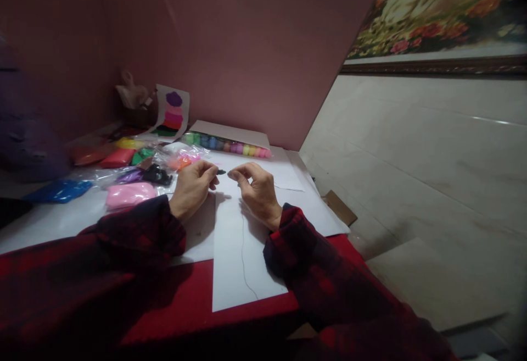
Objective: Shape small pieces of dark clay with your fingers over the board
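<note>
My left hand (193,187) pinches a small dark piece of clay (222,172) at its fingertips, just above a white paper sheet (239,262). My right hand (257,190) hovers close beside it with thumb and fingers drawn together; whether it touches the dark piece I cannot tell. A thin dark thread (244,256) runs down the sheet from under my right hand. Both arms wear dark red plaid sleeves.
Bags of coloured clay lie at the left: pink (129,193), blue (60,190), red (117,157), black (156,175). A row of small clay tubs (228,145) and a picture card (173,111) stand by the pink wall. The red table (193,300) ends at the right above a tiled floor.
</note>
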The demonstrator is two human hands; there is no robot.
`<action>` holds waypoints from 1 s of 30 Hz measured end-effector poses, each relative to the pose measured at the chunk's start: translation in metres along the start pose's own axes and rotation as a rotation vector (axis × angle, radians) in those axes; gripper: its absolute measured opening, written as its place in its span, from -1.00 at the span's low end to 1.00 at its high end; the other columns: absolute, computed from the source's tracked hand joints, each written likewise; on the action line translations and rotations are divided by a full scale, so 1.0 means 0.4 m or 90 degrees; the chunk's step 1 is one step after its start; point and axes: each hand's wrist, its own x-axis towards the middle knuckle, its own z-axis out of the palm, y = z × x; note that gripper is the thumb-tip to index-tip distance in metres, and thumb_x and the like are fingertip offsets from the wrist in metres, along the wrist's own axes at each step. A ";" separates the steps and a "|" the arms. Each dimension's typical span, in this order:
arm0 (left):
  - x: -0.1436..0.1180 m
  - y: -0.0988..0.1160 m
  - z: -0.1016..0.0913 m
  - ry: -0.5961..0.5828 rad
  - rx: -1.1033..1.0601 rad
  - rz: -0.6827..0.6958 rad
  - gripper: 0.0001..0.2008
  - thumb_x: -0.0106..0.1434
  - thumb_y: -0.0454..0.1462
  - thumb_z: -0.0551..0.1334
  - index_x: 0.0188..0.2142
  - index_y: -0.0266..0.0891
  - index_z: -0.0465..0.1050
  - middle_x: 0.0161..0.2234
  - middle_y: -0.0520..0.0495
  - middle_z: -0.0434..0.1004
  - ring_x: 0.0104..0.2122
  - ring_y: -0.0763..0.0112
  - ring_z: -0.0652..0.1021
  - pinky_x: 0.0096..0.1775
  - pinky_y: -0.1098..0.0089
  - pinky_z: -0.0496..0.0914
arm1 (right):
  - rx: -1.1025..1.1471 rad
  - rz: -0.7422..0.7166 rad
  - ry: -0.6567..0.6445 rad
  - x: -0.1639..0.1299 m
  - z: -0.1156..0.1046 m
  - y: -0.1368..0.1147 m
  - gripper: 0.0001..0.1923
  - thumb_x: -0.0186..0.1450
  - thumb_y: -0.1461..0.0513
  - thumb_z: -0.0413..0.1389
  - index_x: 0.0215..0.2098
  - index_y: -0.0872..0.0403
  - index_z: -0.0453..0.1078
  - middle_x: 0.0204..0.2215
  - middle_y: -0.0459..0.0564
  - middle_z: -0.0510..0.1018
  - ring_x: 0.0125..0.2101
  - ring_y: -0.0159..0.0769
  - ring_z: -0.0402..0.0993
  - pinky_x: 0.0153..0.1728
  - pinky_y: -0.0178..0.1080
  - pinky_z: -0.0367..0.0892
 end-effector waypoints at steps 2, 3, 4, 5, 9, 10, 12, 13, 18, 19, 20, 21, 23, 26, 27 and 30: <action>-0.001 0.003 0.000 -0.004 -0.011 -0.008 -0.81 0.16 -0.22 0.27 -0.53 -0.25 0.40 -0.64 0.03 0.44 -0.65 0.49 0.41 -0.57 0.45 0.28 | 0.020 0.010 -0.001 0.001 0.000 0.002 -0.87 0.38 0.27 0.16 -0.36 0.06 0.47 -0.39 -0.07 0.57 -0.36 -0.33 0.46 -0.24 -0.24 0.36; -0.002 0.004 0.000 -0.012 -0.024 -0.011 -0.80 0.16 -0.22 0.28 -0.54 -0.25 0.40 -0.65 0.04 0.42 -0.66 0.50 0.39 -0.58 0.45 0.28 | 0.034 0.010 -0.007 0.002 0.001 0.003 -0.89 0.37 0.27 0.17 -0.34 0.06 0.47 -0.38 -0.06 0.57 -0.35 -0.33 0.47 -0.23 -0.23 0.37; -0.003 0.005 0.001 -0.024 -0.041 -0.011 -0.79 0.14 -0.20 0.30 -0.54 -0.25 0.40 -0.66 0.05 0.41 -0.67 0.51 0.38 -0.58 0.45 0.28 | 0.048 0.006 -0.016 0.002 0.001 0.004 -0.93 0.35 0.26 0.20 -0.32 0.07 0.46 -0.36 -0.06 0.58 -0.35 -0.33 0.47 -0.23 -0.23 0.38; -0.003 0.005 0.001 -0.038 -0.060 -0.007 -0.79 0.13 -0.19 0.32 -0.53 -0.25 0.41 -0.66 0.05 0.41 -0.67 0.51 0.38 -0.58 0.45 0.27 | 0.059 -0.001 -0.030 0.002 0.002 0.004 -0.96 0.32 0.26 0.24 -0.29 0.07 0.47 -0.34 -0.05 0.58 -0.35 -0.33 0.47 -0.22 -0.23 0.40; -0.008 0.004 0.001 -0.105 -0.123 0.009 -0.71 0.01 -0.11 0.43 -0.49 -0.27 0.46 -0.64 0.04 0.44 -0.65 0.49 0.42 -0.57 0.43 0.31 | 0.081 -0.015 -0.078 0.000 0.003 0.001 -0.91 0.28 0.29 0.25 -0.24 0.06 0.46 -0.32 -0.08 0.59 -0.35 -0.35 0.48 -0.21 -0.23 0.41; -0.009 0.004 0.001 -0.116 -0.138 0.004 -0.69 -0.01 -0.10 0.45 -0.47 -0.27 0.47 -0.62 0.03 0.47 -0.63 0.47 0.44 -0.56 0.43 0.33 | 0.086 -0.007 -0.079 0.000 0.003 0.001 -0.95 0.30 0.30 0.23 -0.26 0.06 0.45 -0.34 -0.08 0.59 -0.36 -0.35 0.48 -0.22 -0.24 0.41; -0.011 0.003 0.000 -0.132 -0.158 -0.011 -0.66 -0.03 -0.08 0.46 -0.42 -0.28 0.49 -0.58 -0.01 0.52 -0.59 0.43 0.48 -0.54 0.41 0.36 | 0.097 0.005 -0.069 -0.001 0.002 0.001 -0.96 0.32 0.31 0.19 -0.30 0.07 0.44 -0.38 -0.08 0.58 -0.37 -0.35 0.49 -0.27 -0.26 0.40; -0.012 0.003 0.000 -0.141 -0.160 -0.017 -0.66 -0.02 -0.08 0.46 -0.41 -0.29 0.49 -0.56 -0.03 0.53 -0.58 0.42 0.50 -0.53 0.41 0.37 | 0.098 0.005 -0.063 -0.002 0.002 0.000 -0.95 0.32 0.30 0.19 -0.32 0.07 0.43 -0.40 -0.08 0.58 -0.38 -0.35 0.48 -0.29 -0.26 0.39; -0.006 -0.004 0.004 -0.114 -0.169 -0.018 -0.71 -0.04 -0.15 0.46 -0.47 -0.30 0.47 -0.60 -0.03 0.52 -0.60 0.46 0.46 -0.55 0.43 0.35 | 0.084 0.011 -0.036 -0.003 0.001 -0.006 -0.90 0.31 0.28 0.18 -0.39 0.07 0.42 -0.46 -0.11 0.54 -0.47 -0.40 0.40 -0.36 -0.28 0.34; -0.004 -0.006 0.005 -0.089 -0.178 -0.019 -0.72 -0.06 -0.18 0.46 -0.45 -0.30 0.47 -0.60 -0.02 0.53 -0.61 0.46 0.46 -0.55 0.43 0.36 | 0.082 0.026 -0.026 -0.002 0.001 -0.007 -0.89 0.30 0.27 0.17 -0.41 0.07 0.40 -0.49 -0.12 0.53 -0.49 -0.40 0.38 -0.37 -0.29 0.33; -0.002 -0.008 0.006 -0.066 -0.189 -0.021 -0.73 -0.07 -0.21 0.45 -0.44 -0.30 0.47 -0.59 -0.02 0.53 -0.61 0.45 0.47 -0.55 0.42 0.37 | 0.083 0.042 -0.013 -0.001 0.001 -0.007 -0.88 0.29 0.27 0.17 -0.42 0.07 0.39 -0.51 -0.13 0.51 -0.50 -0.40 0.36 -0.39 -0.29 0.32; 0.000 -0.009 0.006 -0.047 -0.201 -0.024 -0.73 -0.09 -0.23 0.45 -0.42 -0.30 0.47 -0.59 -0.02 0.54 -0.60 0.44 0.48 -0.54 0.41 0.38 | 0.088 0.058 -0.001 0.000 0.001 -0.006 -0.87 0.28 0.27 0.17 -0.44 0.06 0.38 -0.53 -0.14 0.50 -0.50 -0.40 0.36 -0.40 -0.29 0.32; 0.002 -0.011 0.004 -0.029 -0.225 -0.029 -0.72 -0.10 -0.24 0.46 -0.41 -0.30 0.47 -0.58 -0.02 0.55 -0.59 0.42 0.50 -0.53 0.40 0.40 | 0.113 0.090 0.014 0.002 0.000 -0.003 -0.87 0.28 0.24 0.18 -0.43 0.06 0.39 -0.53 -0.14 0.49 -0.49 -0.38 0.37 -0.42 -0.29 0.33; 0.001 -0.010 -0.001 -0.045 -0.231 -0.043 -0.70 -0.10 -0.20 0.49 -0.43 -0.31 0.50 -0.58 -0.03 0.54 -0.57 0.42 0.51 -0.54 0.43 0.37 | 0.161 0.121 0.002 0.002 0.000 0.002 -0.85 0.28 0.18 0.22 -0.41 0.05 0.41 -0.51 -0.11 0.52 -0.47 -0.35 0.42 -0.44 -0.28 0.36; 0.000 -0.009 -0.003 -0.055 -0.229 -0.050 -0.69 -0.10 -0.18 0.50 -0.43 -0.32 0.52 -0.58 -0.02 0.53 -0.58 0.44 0.49 -0.56 0.45 0.35 | 0.175 0.126 -0.006 0.002 0.000 0.003 -0.85 0.28 0.17 0.22 -0.40 0.05 0.42 -0.50 -0.10 0.53 -0.46 -0.35 0.43 -0.45 -0.28 0.37; -0.004 -0.005 -0.004 -0.082 -0.248 -0.069 -0.65 -0.14 -0.15 0.54 -0.42 -0.33 0.57 -0.59 0.02 0.49 -0.61 0.52 0.43 -0.57 0.47 0.31 | 0.207 0.136 -0.027 0.000 0.002 0.003 -0.87 0.28 0.17 0.24 -0.36 0.06 0.45 -0.48 -0.10 0.54 -0.46 -0.36 0.45 -0.44 -0.28 0.40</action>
